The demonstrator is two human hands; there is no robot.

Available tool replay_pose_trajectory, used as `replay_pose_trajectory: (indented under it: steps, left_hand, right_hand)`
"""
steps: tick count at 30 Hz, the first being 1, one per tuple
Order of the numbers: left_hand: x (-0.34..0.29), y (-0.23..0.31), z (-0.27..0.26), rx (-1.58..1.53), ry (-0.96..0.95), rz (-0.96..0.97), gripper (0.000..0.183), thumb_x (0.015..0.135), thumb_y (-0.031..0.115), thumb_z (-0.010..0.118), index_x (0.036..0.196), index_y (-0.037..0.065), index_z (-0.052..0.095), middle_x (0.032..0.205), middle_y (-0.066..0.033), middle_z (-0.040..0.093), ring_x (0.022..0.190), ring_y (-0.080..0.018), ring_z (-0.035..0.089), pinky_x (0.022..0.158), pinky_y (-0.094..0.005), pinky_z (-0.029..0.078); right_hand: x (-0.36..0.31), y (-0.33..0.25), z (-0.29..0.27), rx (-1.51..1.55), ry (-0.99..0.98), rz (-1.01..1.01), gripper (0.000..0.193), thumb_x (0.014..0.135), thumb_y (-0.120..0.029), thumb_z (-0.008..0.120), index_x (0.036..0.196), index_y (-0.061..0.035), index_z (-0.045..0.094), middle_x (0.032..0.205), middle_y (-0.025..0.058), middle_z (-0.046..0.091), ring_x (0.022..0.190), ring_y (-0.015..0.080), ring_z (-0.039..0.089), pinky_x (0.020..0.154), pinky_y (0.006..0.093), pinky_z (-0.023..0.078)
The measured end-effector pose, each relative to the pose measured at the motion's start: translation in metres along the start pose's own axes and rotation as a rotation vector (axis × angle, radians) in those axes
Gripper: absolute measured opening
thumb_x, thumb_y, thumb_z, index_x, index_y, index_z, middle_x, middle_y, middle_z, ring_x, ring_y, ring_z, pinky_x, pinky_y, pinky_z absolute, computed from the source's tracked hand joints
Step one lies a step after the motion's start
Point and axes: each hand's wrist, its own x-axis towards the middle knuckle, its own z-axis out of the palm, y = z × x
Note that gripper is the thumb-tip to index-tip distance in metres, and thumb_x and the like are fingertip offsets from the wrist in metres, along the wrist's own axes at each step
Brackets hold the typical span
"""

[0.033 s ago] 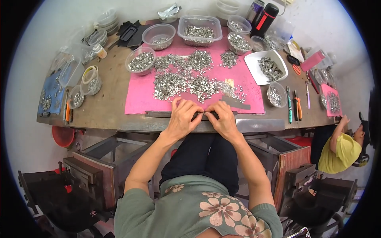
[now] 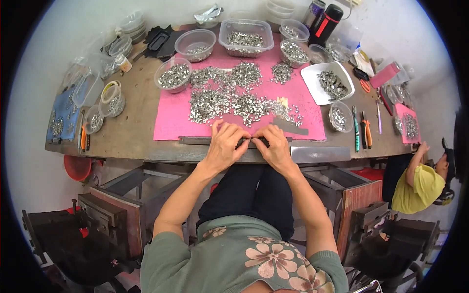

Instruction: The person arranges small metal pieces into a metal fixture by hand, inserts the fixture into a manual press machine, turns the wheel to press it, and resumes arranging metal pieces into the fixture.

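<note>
At the table's front edge my left hand (image 2: 225,141) and my right hand (image 2: 272,145) meet, thumbs and fingertips pinched close together over a dark metal bar (image 2: 193,140). What the fingertips hold is too small and hidden to make out. Just beyond them, heaps of small shiny metal pieces (image 2: 210,105) cover a pink mat (image 2: 171,115). A grey flat strip (image 2: 293,128) lies on the mat by my right fingers. Right of that hand, a flat metal plate (image 2: 320,154) rests along the edge.
Clear tubs of metal pieces, such as a rectangular one (image 2: 245,27), line the back. A white tray (image 2: 312,83) stands right, near orange-handled pliers (image 2: 368,134) and a toothbrush (image 2: 356,129). Dark bottles (image 2: 328,22) stand behind. Another person in a yellow shirt (image 2: 417,189) sits far right.
</note>
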Motion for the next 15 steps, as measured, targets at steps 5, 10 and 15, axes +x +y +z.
replay_pose_trajectory:
  steps: [5,10,15]
  left_hand:
    - [0.0,-0.002,0.0,-0.025,-0.007,0.008,0.016,0.083,0.012,0.075,0.097,0.01,0.068,0.092,-0.0042,0.062,0.094,-0.0241,0.06,0.107,-0.0514,0.031]
    - [0.001,-0.001,-0.002,-0.022,0.001,0.009,0.016,0.084,0.014,0.075,0.098,0.01,0.068,0.091,-0.0043,0.062,0.091,-0.0239,0.059,0.106,-0.0505,0.032]
    - [0.001,0.004,0.005,0.023,0.043,-0.016,0.018,0.085,0.02,0.078,0.099,0.011,0.069,0.088,-0.0031,0.061,0.089,-0.023,0.058,0.104,-0.0491,0.033]
  right_hand:
    - [-0.002,0.001,-0.003,0.01,0.0,-0.014,0.014,0.082,-0.002,0.077,0.094,-0.0053,0.072,0.094,0.0059,0.068,0.089,0.0262,0.063,0.08,0.0376,0.046]
    - [0.008,0.009,-0.012,0.071,-0.041,0.044,0.011,0.086,-0.004,0.072,0.097,-0.0062,0.073,0.091,0.0081,0.068,0.088,0.0284,0.066,0.078,0.0399,0.047]
    - [0.036,0.013,-0.022,0.166,-0.184,0.086,0.011,0.087,-0.008,0.072,0.097,-0.0035,0.074,0.085,0.0127,0.067,0.076,0.0311,0.066,0.069,0.0429,0.052]
